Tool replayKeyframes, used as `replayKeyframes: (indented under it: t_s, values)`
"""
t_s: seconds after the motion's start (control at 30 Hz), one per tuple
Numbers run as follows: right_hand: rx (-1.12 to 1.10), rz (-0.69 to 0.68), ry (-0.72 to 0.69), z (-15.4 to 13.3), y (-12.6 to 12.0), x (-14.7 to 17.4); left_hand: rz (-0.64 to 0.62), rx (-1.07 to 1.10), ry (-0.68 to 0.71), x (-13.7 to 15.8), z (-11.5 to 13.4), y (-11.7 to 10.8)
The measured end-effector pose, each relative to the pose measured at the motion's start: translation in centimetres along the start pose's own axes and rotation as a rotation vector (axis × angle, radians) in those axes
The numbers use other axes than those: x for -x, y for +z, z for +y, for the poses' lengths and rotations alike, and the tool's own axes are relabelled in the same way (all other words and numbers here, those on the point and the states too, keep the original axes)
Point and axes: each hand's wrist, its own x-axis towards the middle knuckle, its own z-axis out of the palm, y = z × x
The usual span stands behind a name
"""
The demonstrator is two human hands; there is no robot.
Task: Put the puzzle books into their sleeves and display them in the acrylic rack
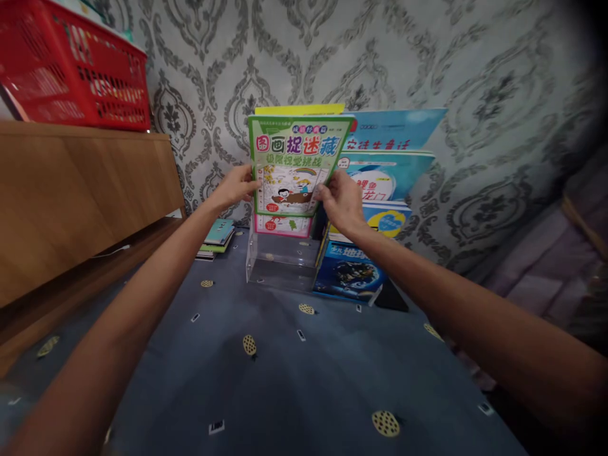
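A green-bordered children's book [289, 142] stands upright between my two hands. My left hand [236, 185] grips its left edge, and my right hand [342, 199] pinches the right edge with the thumb across the front cover. Below and behind it shows the lower part of a pink-bordered book [285, 225]. A yellow book [299, 109] pokes up at the back. These sit over a clear acrylic stepped rack [282, 271], whose lower front tiers show through. How far the green book rests on the rack is hidden.
Right of the rack, blue books [394, 123] stand in rising tiers, with an earth-cover book [349, 272] in front. A small stack of books [217, 237] lies at left. A wooden cabinet [85, 202] bears a red plastic basket [104, 76]. Patterned dark blue cloth [275, 380] covers the surface.
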Motion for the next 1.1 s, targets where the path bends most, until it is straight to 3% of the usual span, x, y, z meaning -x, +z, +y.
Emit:
replayKeyframes:
  t_s: [0.23, 0.47, 0.7, 0.9, 1.1]
  values:
    - [-0.008, 0.088, -0.005, -0.2, 0.2, -0.5, 0.083, 0.071, 0.067, -0.7, 0.4, 0.3]
    - [0.003, 0.1, 0.004, -0.6, 0.0, -0.4, 0.084, 0.111, 0.107, -0.3, 0.1, 1.0]
    - [0.03, 0.045, 0.009, -0.9, -0.1, 0.2, 0.059, 0.175, 0.059, -0.1, -1.4, 1.4]
    - [0.182, -0.043, 0.021, -1.6, -0.6, 0.6, 0.095, 0.225, 0.014, 0.3, -3.9, 2.5]
    - [0.311, -0.101, 0.003, -1.8, -0.5, 0.0, 0.102, 0.039, 0.031, 0.4, -5.3, 2.6]
